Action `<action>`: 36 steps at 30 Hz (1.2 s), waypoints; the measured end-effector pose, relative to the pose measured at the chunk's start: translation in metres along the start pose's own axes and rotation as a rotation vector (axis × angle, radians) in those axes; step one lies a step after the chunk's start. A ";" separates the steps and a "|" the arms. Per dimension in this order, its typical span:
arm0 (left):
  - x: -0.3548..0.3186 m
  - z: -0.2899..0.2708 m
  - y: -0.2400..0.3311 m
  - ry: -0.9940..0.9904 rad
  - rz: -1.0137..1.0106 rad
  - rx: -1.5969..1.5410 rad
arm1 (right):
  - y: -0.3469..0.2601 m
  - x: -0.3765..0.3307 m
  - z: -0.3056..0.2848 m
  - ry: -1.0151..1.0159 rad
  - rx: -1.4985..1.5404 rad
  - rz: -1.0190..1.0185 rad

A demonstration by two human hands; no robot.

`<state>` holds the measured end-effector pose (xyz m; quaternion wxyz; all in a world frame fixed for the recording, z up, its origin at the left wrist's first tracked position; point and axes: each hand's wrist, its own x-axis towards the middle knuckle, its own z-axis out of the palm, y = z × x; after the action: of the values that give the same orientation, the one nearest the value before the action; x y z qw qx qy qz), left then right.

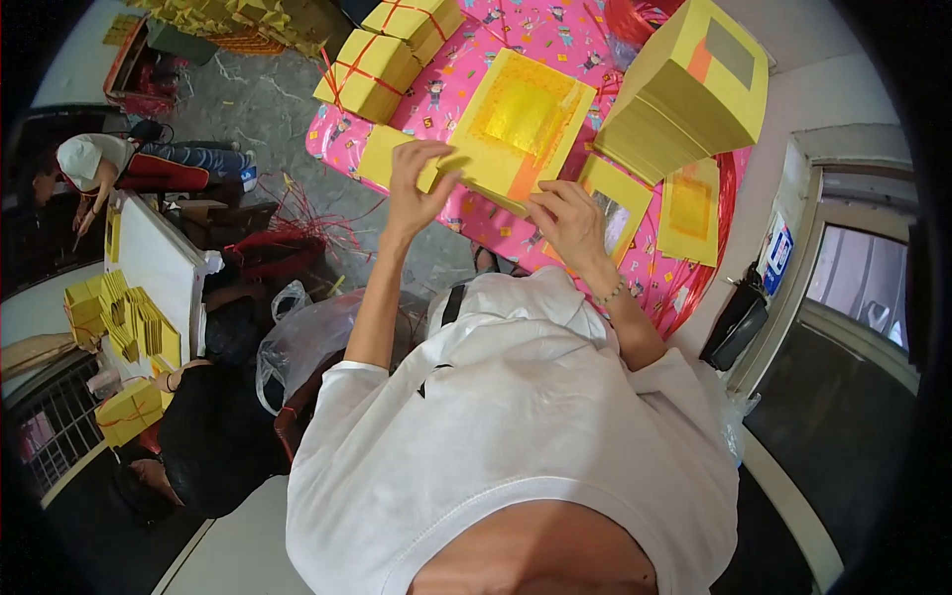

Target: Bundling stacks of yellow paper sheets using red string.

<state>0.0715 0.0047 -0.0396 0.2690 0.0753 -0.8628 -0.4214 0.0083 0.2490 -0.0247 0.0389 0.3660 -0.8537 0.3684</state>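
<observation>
A stack of yellow paper sheets, its top sheet bearing a gold foil square and an orange band, lies in front of me on a pink patterned tablecloth. My left hand is at the stack's left near edge, thumb and fingers apart, above a plain yellow sheet. At the near right corner my right hand has its fingertips pinched together; what they hold, if anything, is too small to tell. Beside that hand lies a yellow sheet with a silvery square, partly hidden by it.
Back left stand yellow bundles tied with red string. A tall yellow paper stack and a smaller yellow pile are at the right, near red strands. Two people work at a white table on the left.
</observation>
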 end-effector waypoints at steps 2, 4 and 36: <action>0.003 0.001 0.009 -0.132 0.147 0.067 | 0.000 0.001 0.001 0.003 0.015 0.012; 0.008 0.004 0.012 -0.279 0.245 0.156 | -0.002 0.003 0.000 0.011 0.032 0.048; 0.010 0.010 0.003 -0.376 0.101 0.058 | 0.006 0.010 0.002 -0.035 0.062 0.154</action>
<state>0.0584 0.0100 -0.0387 0.1214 -0.0404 -0.9122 -0.3892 -0.0022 0.2443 -0.0261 -0.0156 0.3068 -0.8681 0.3899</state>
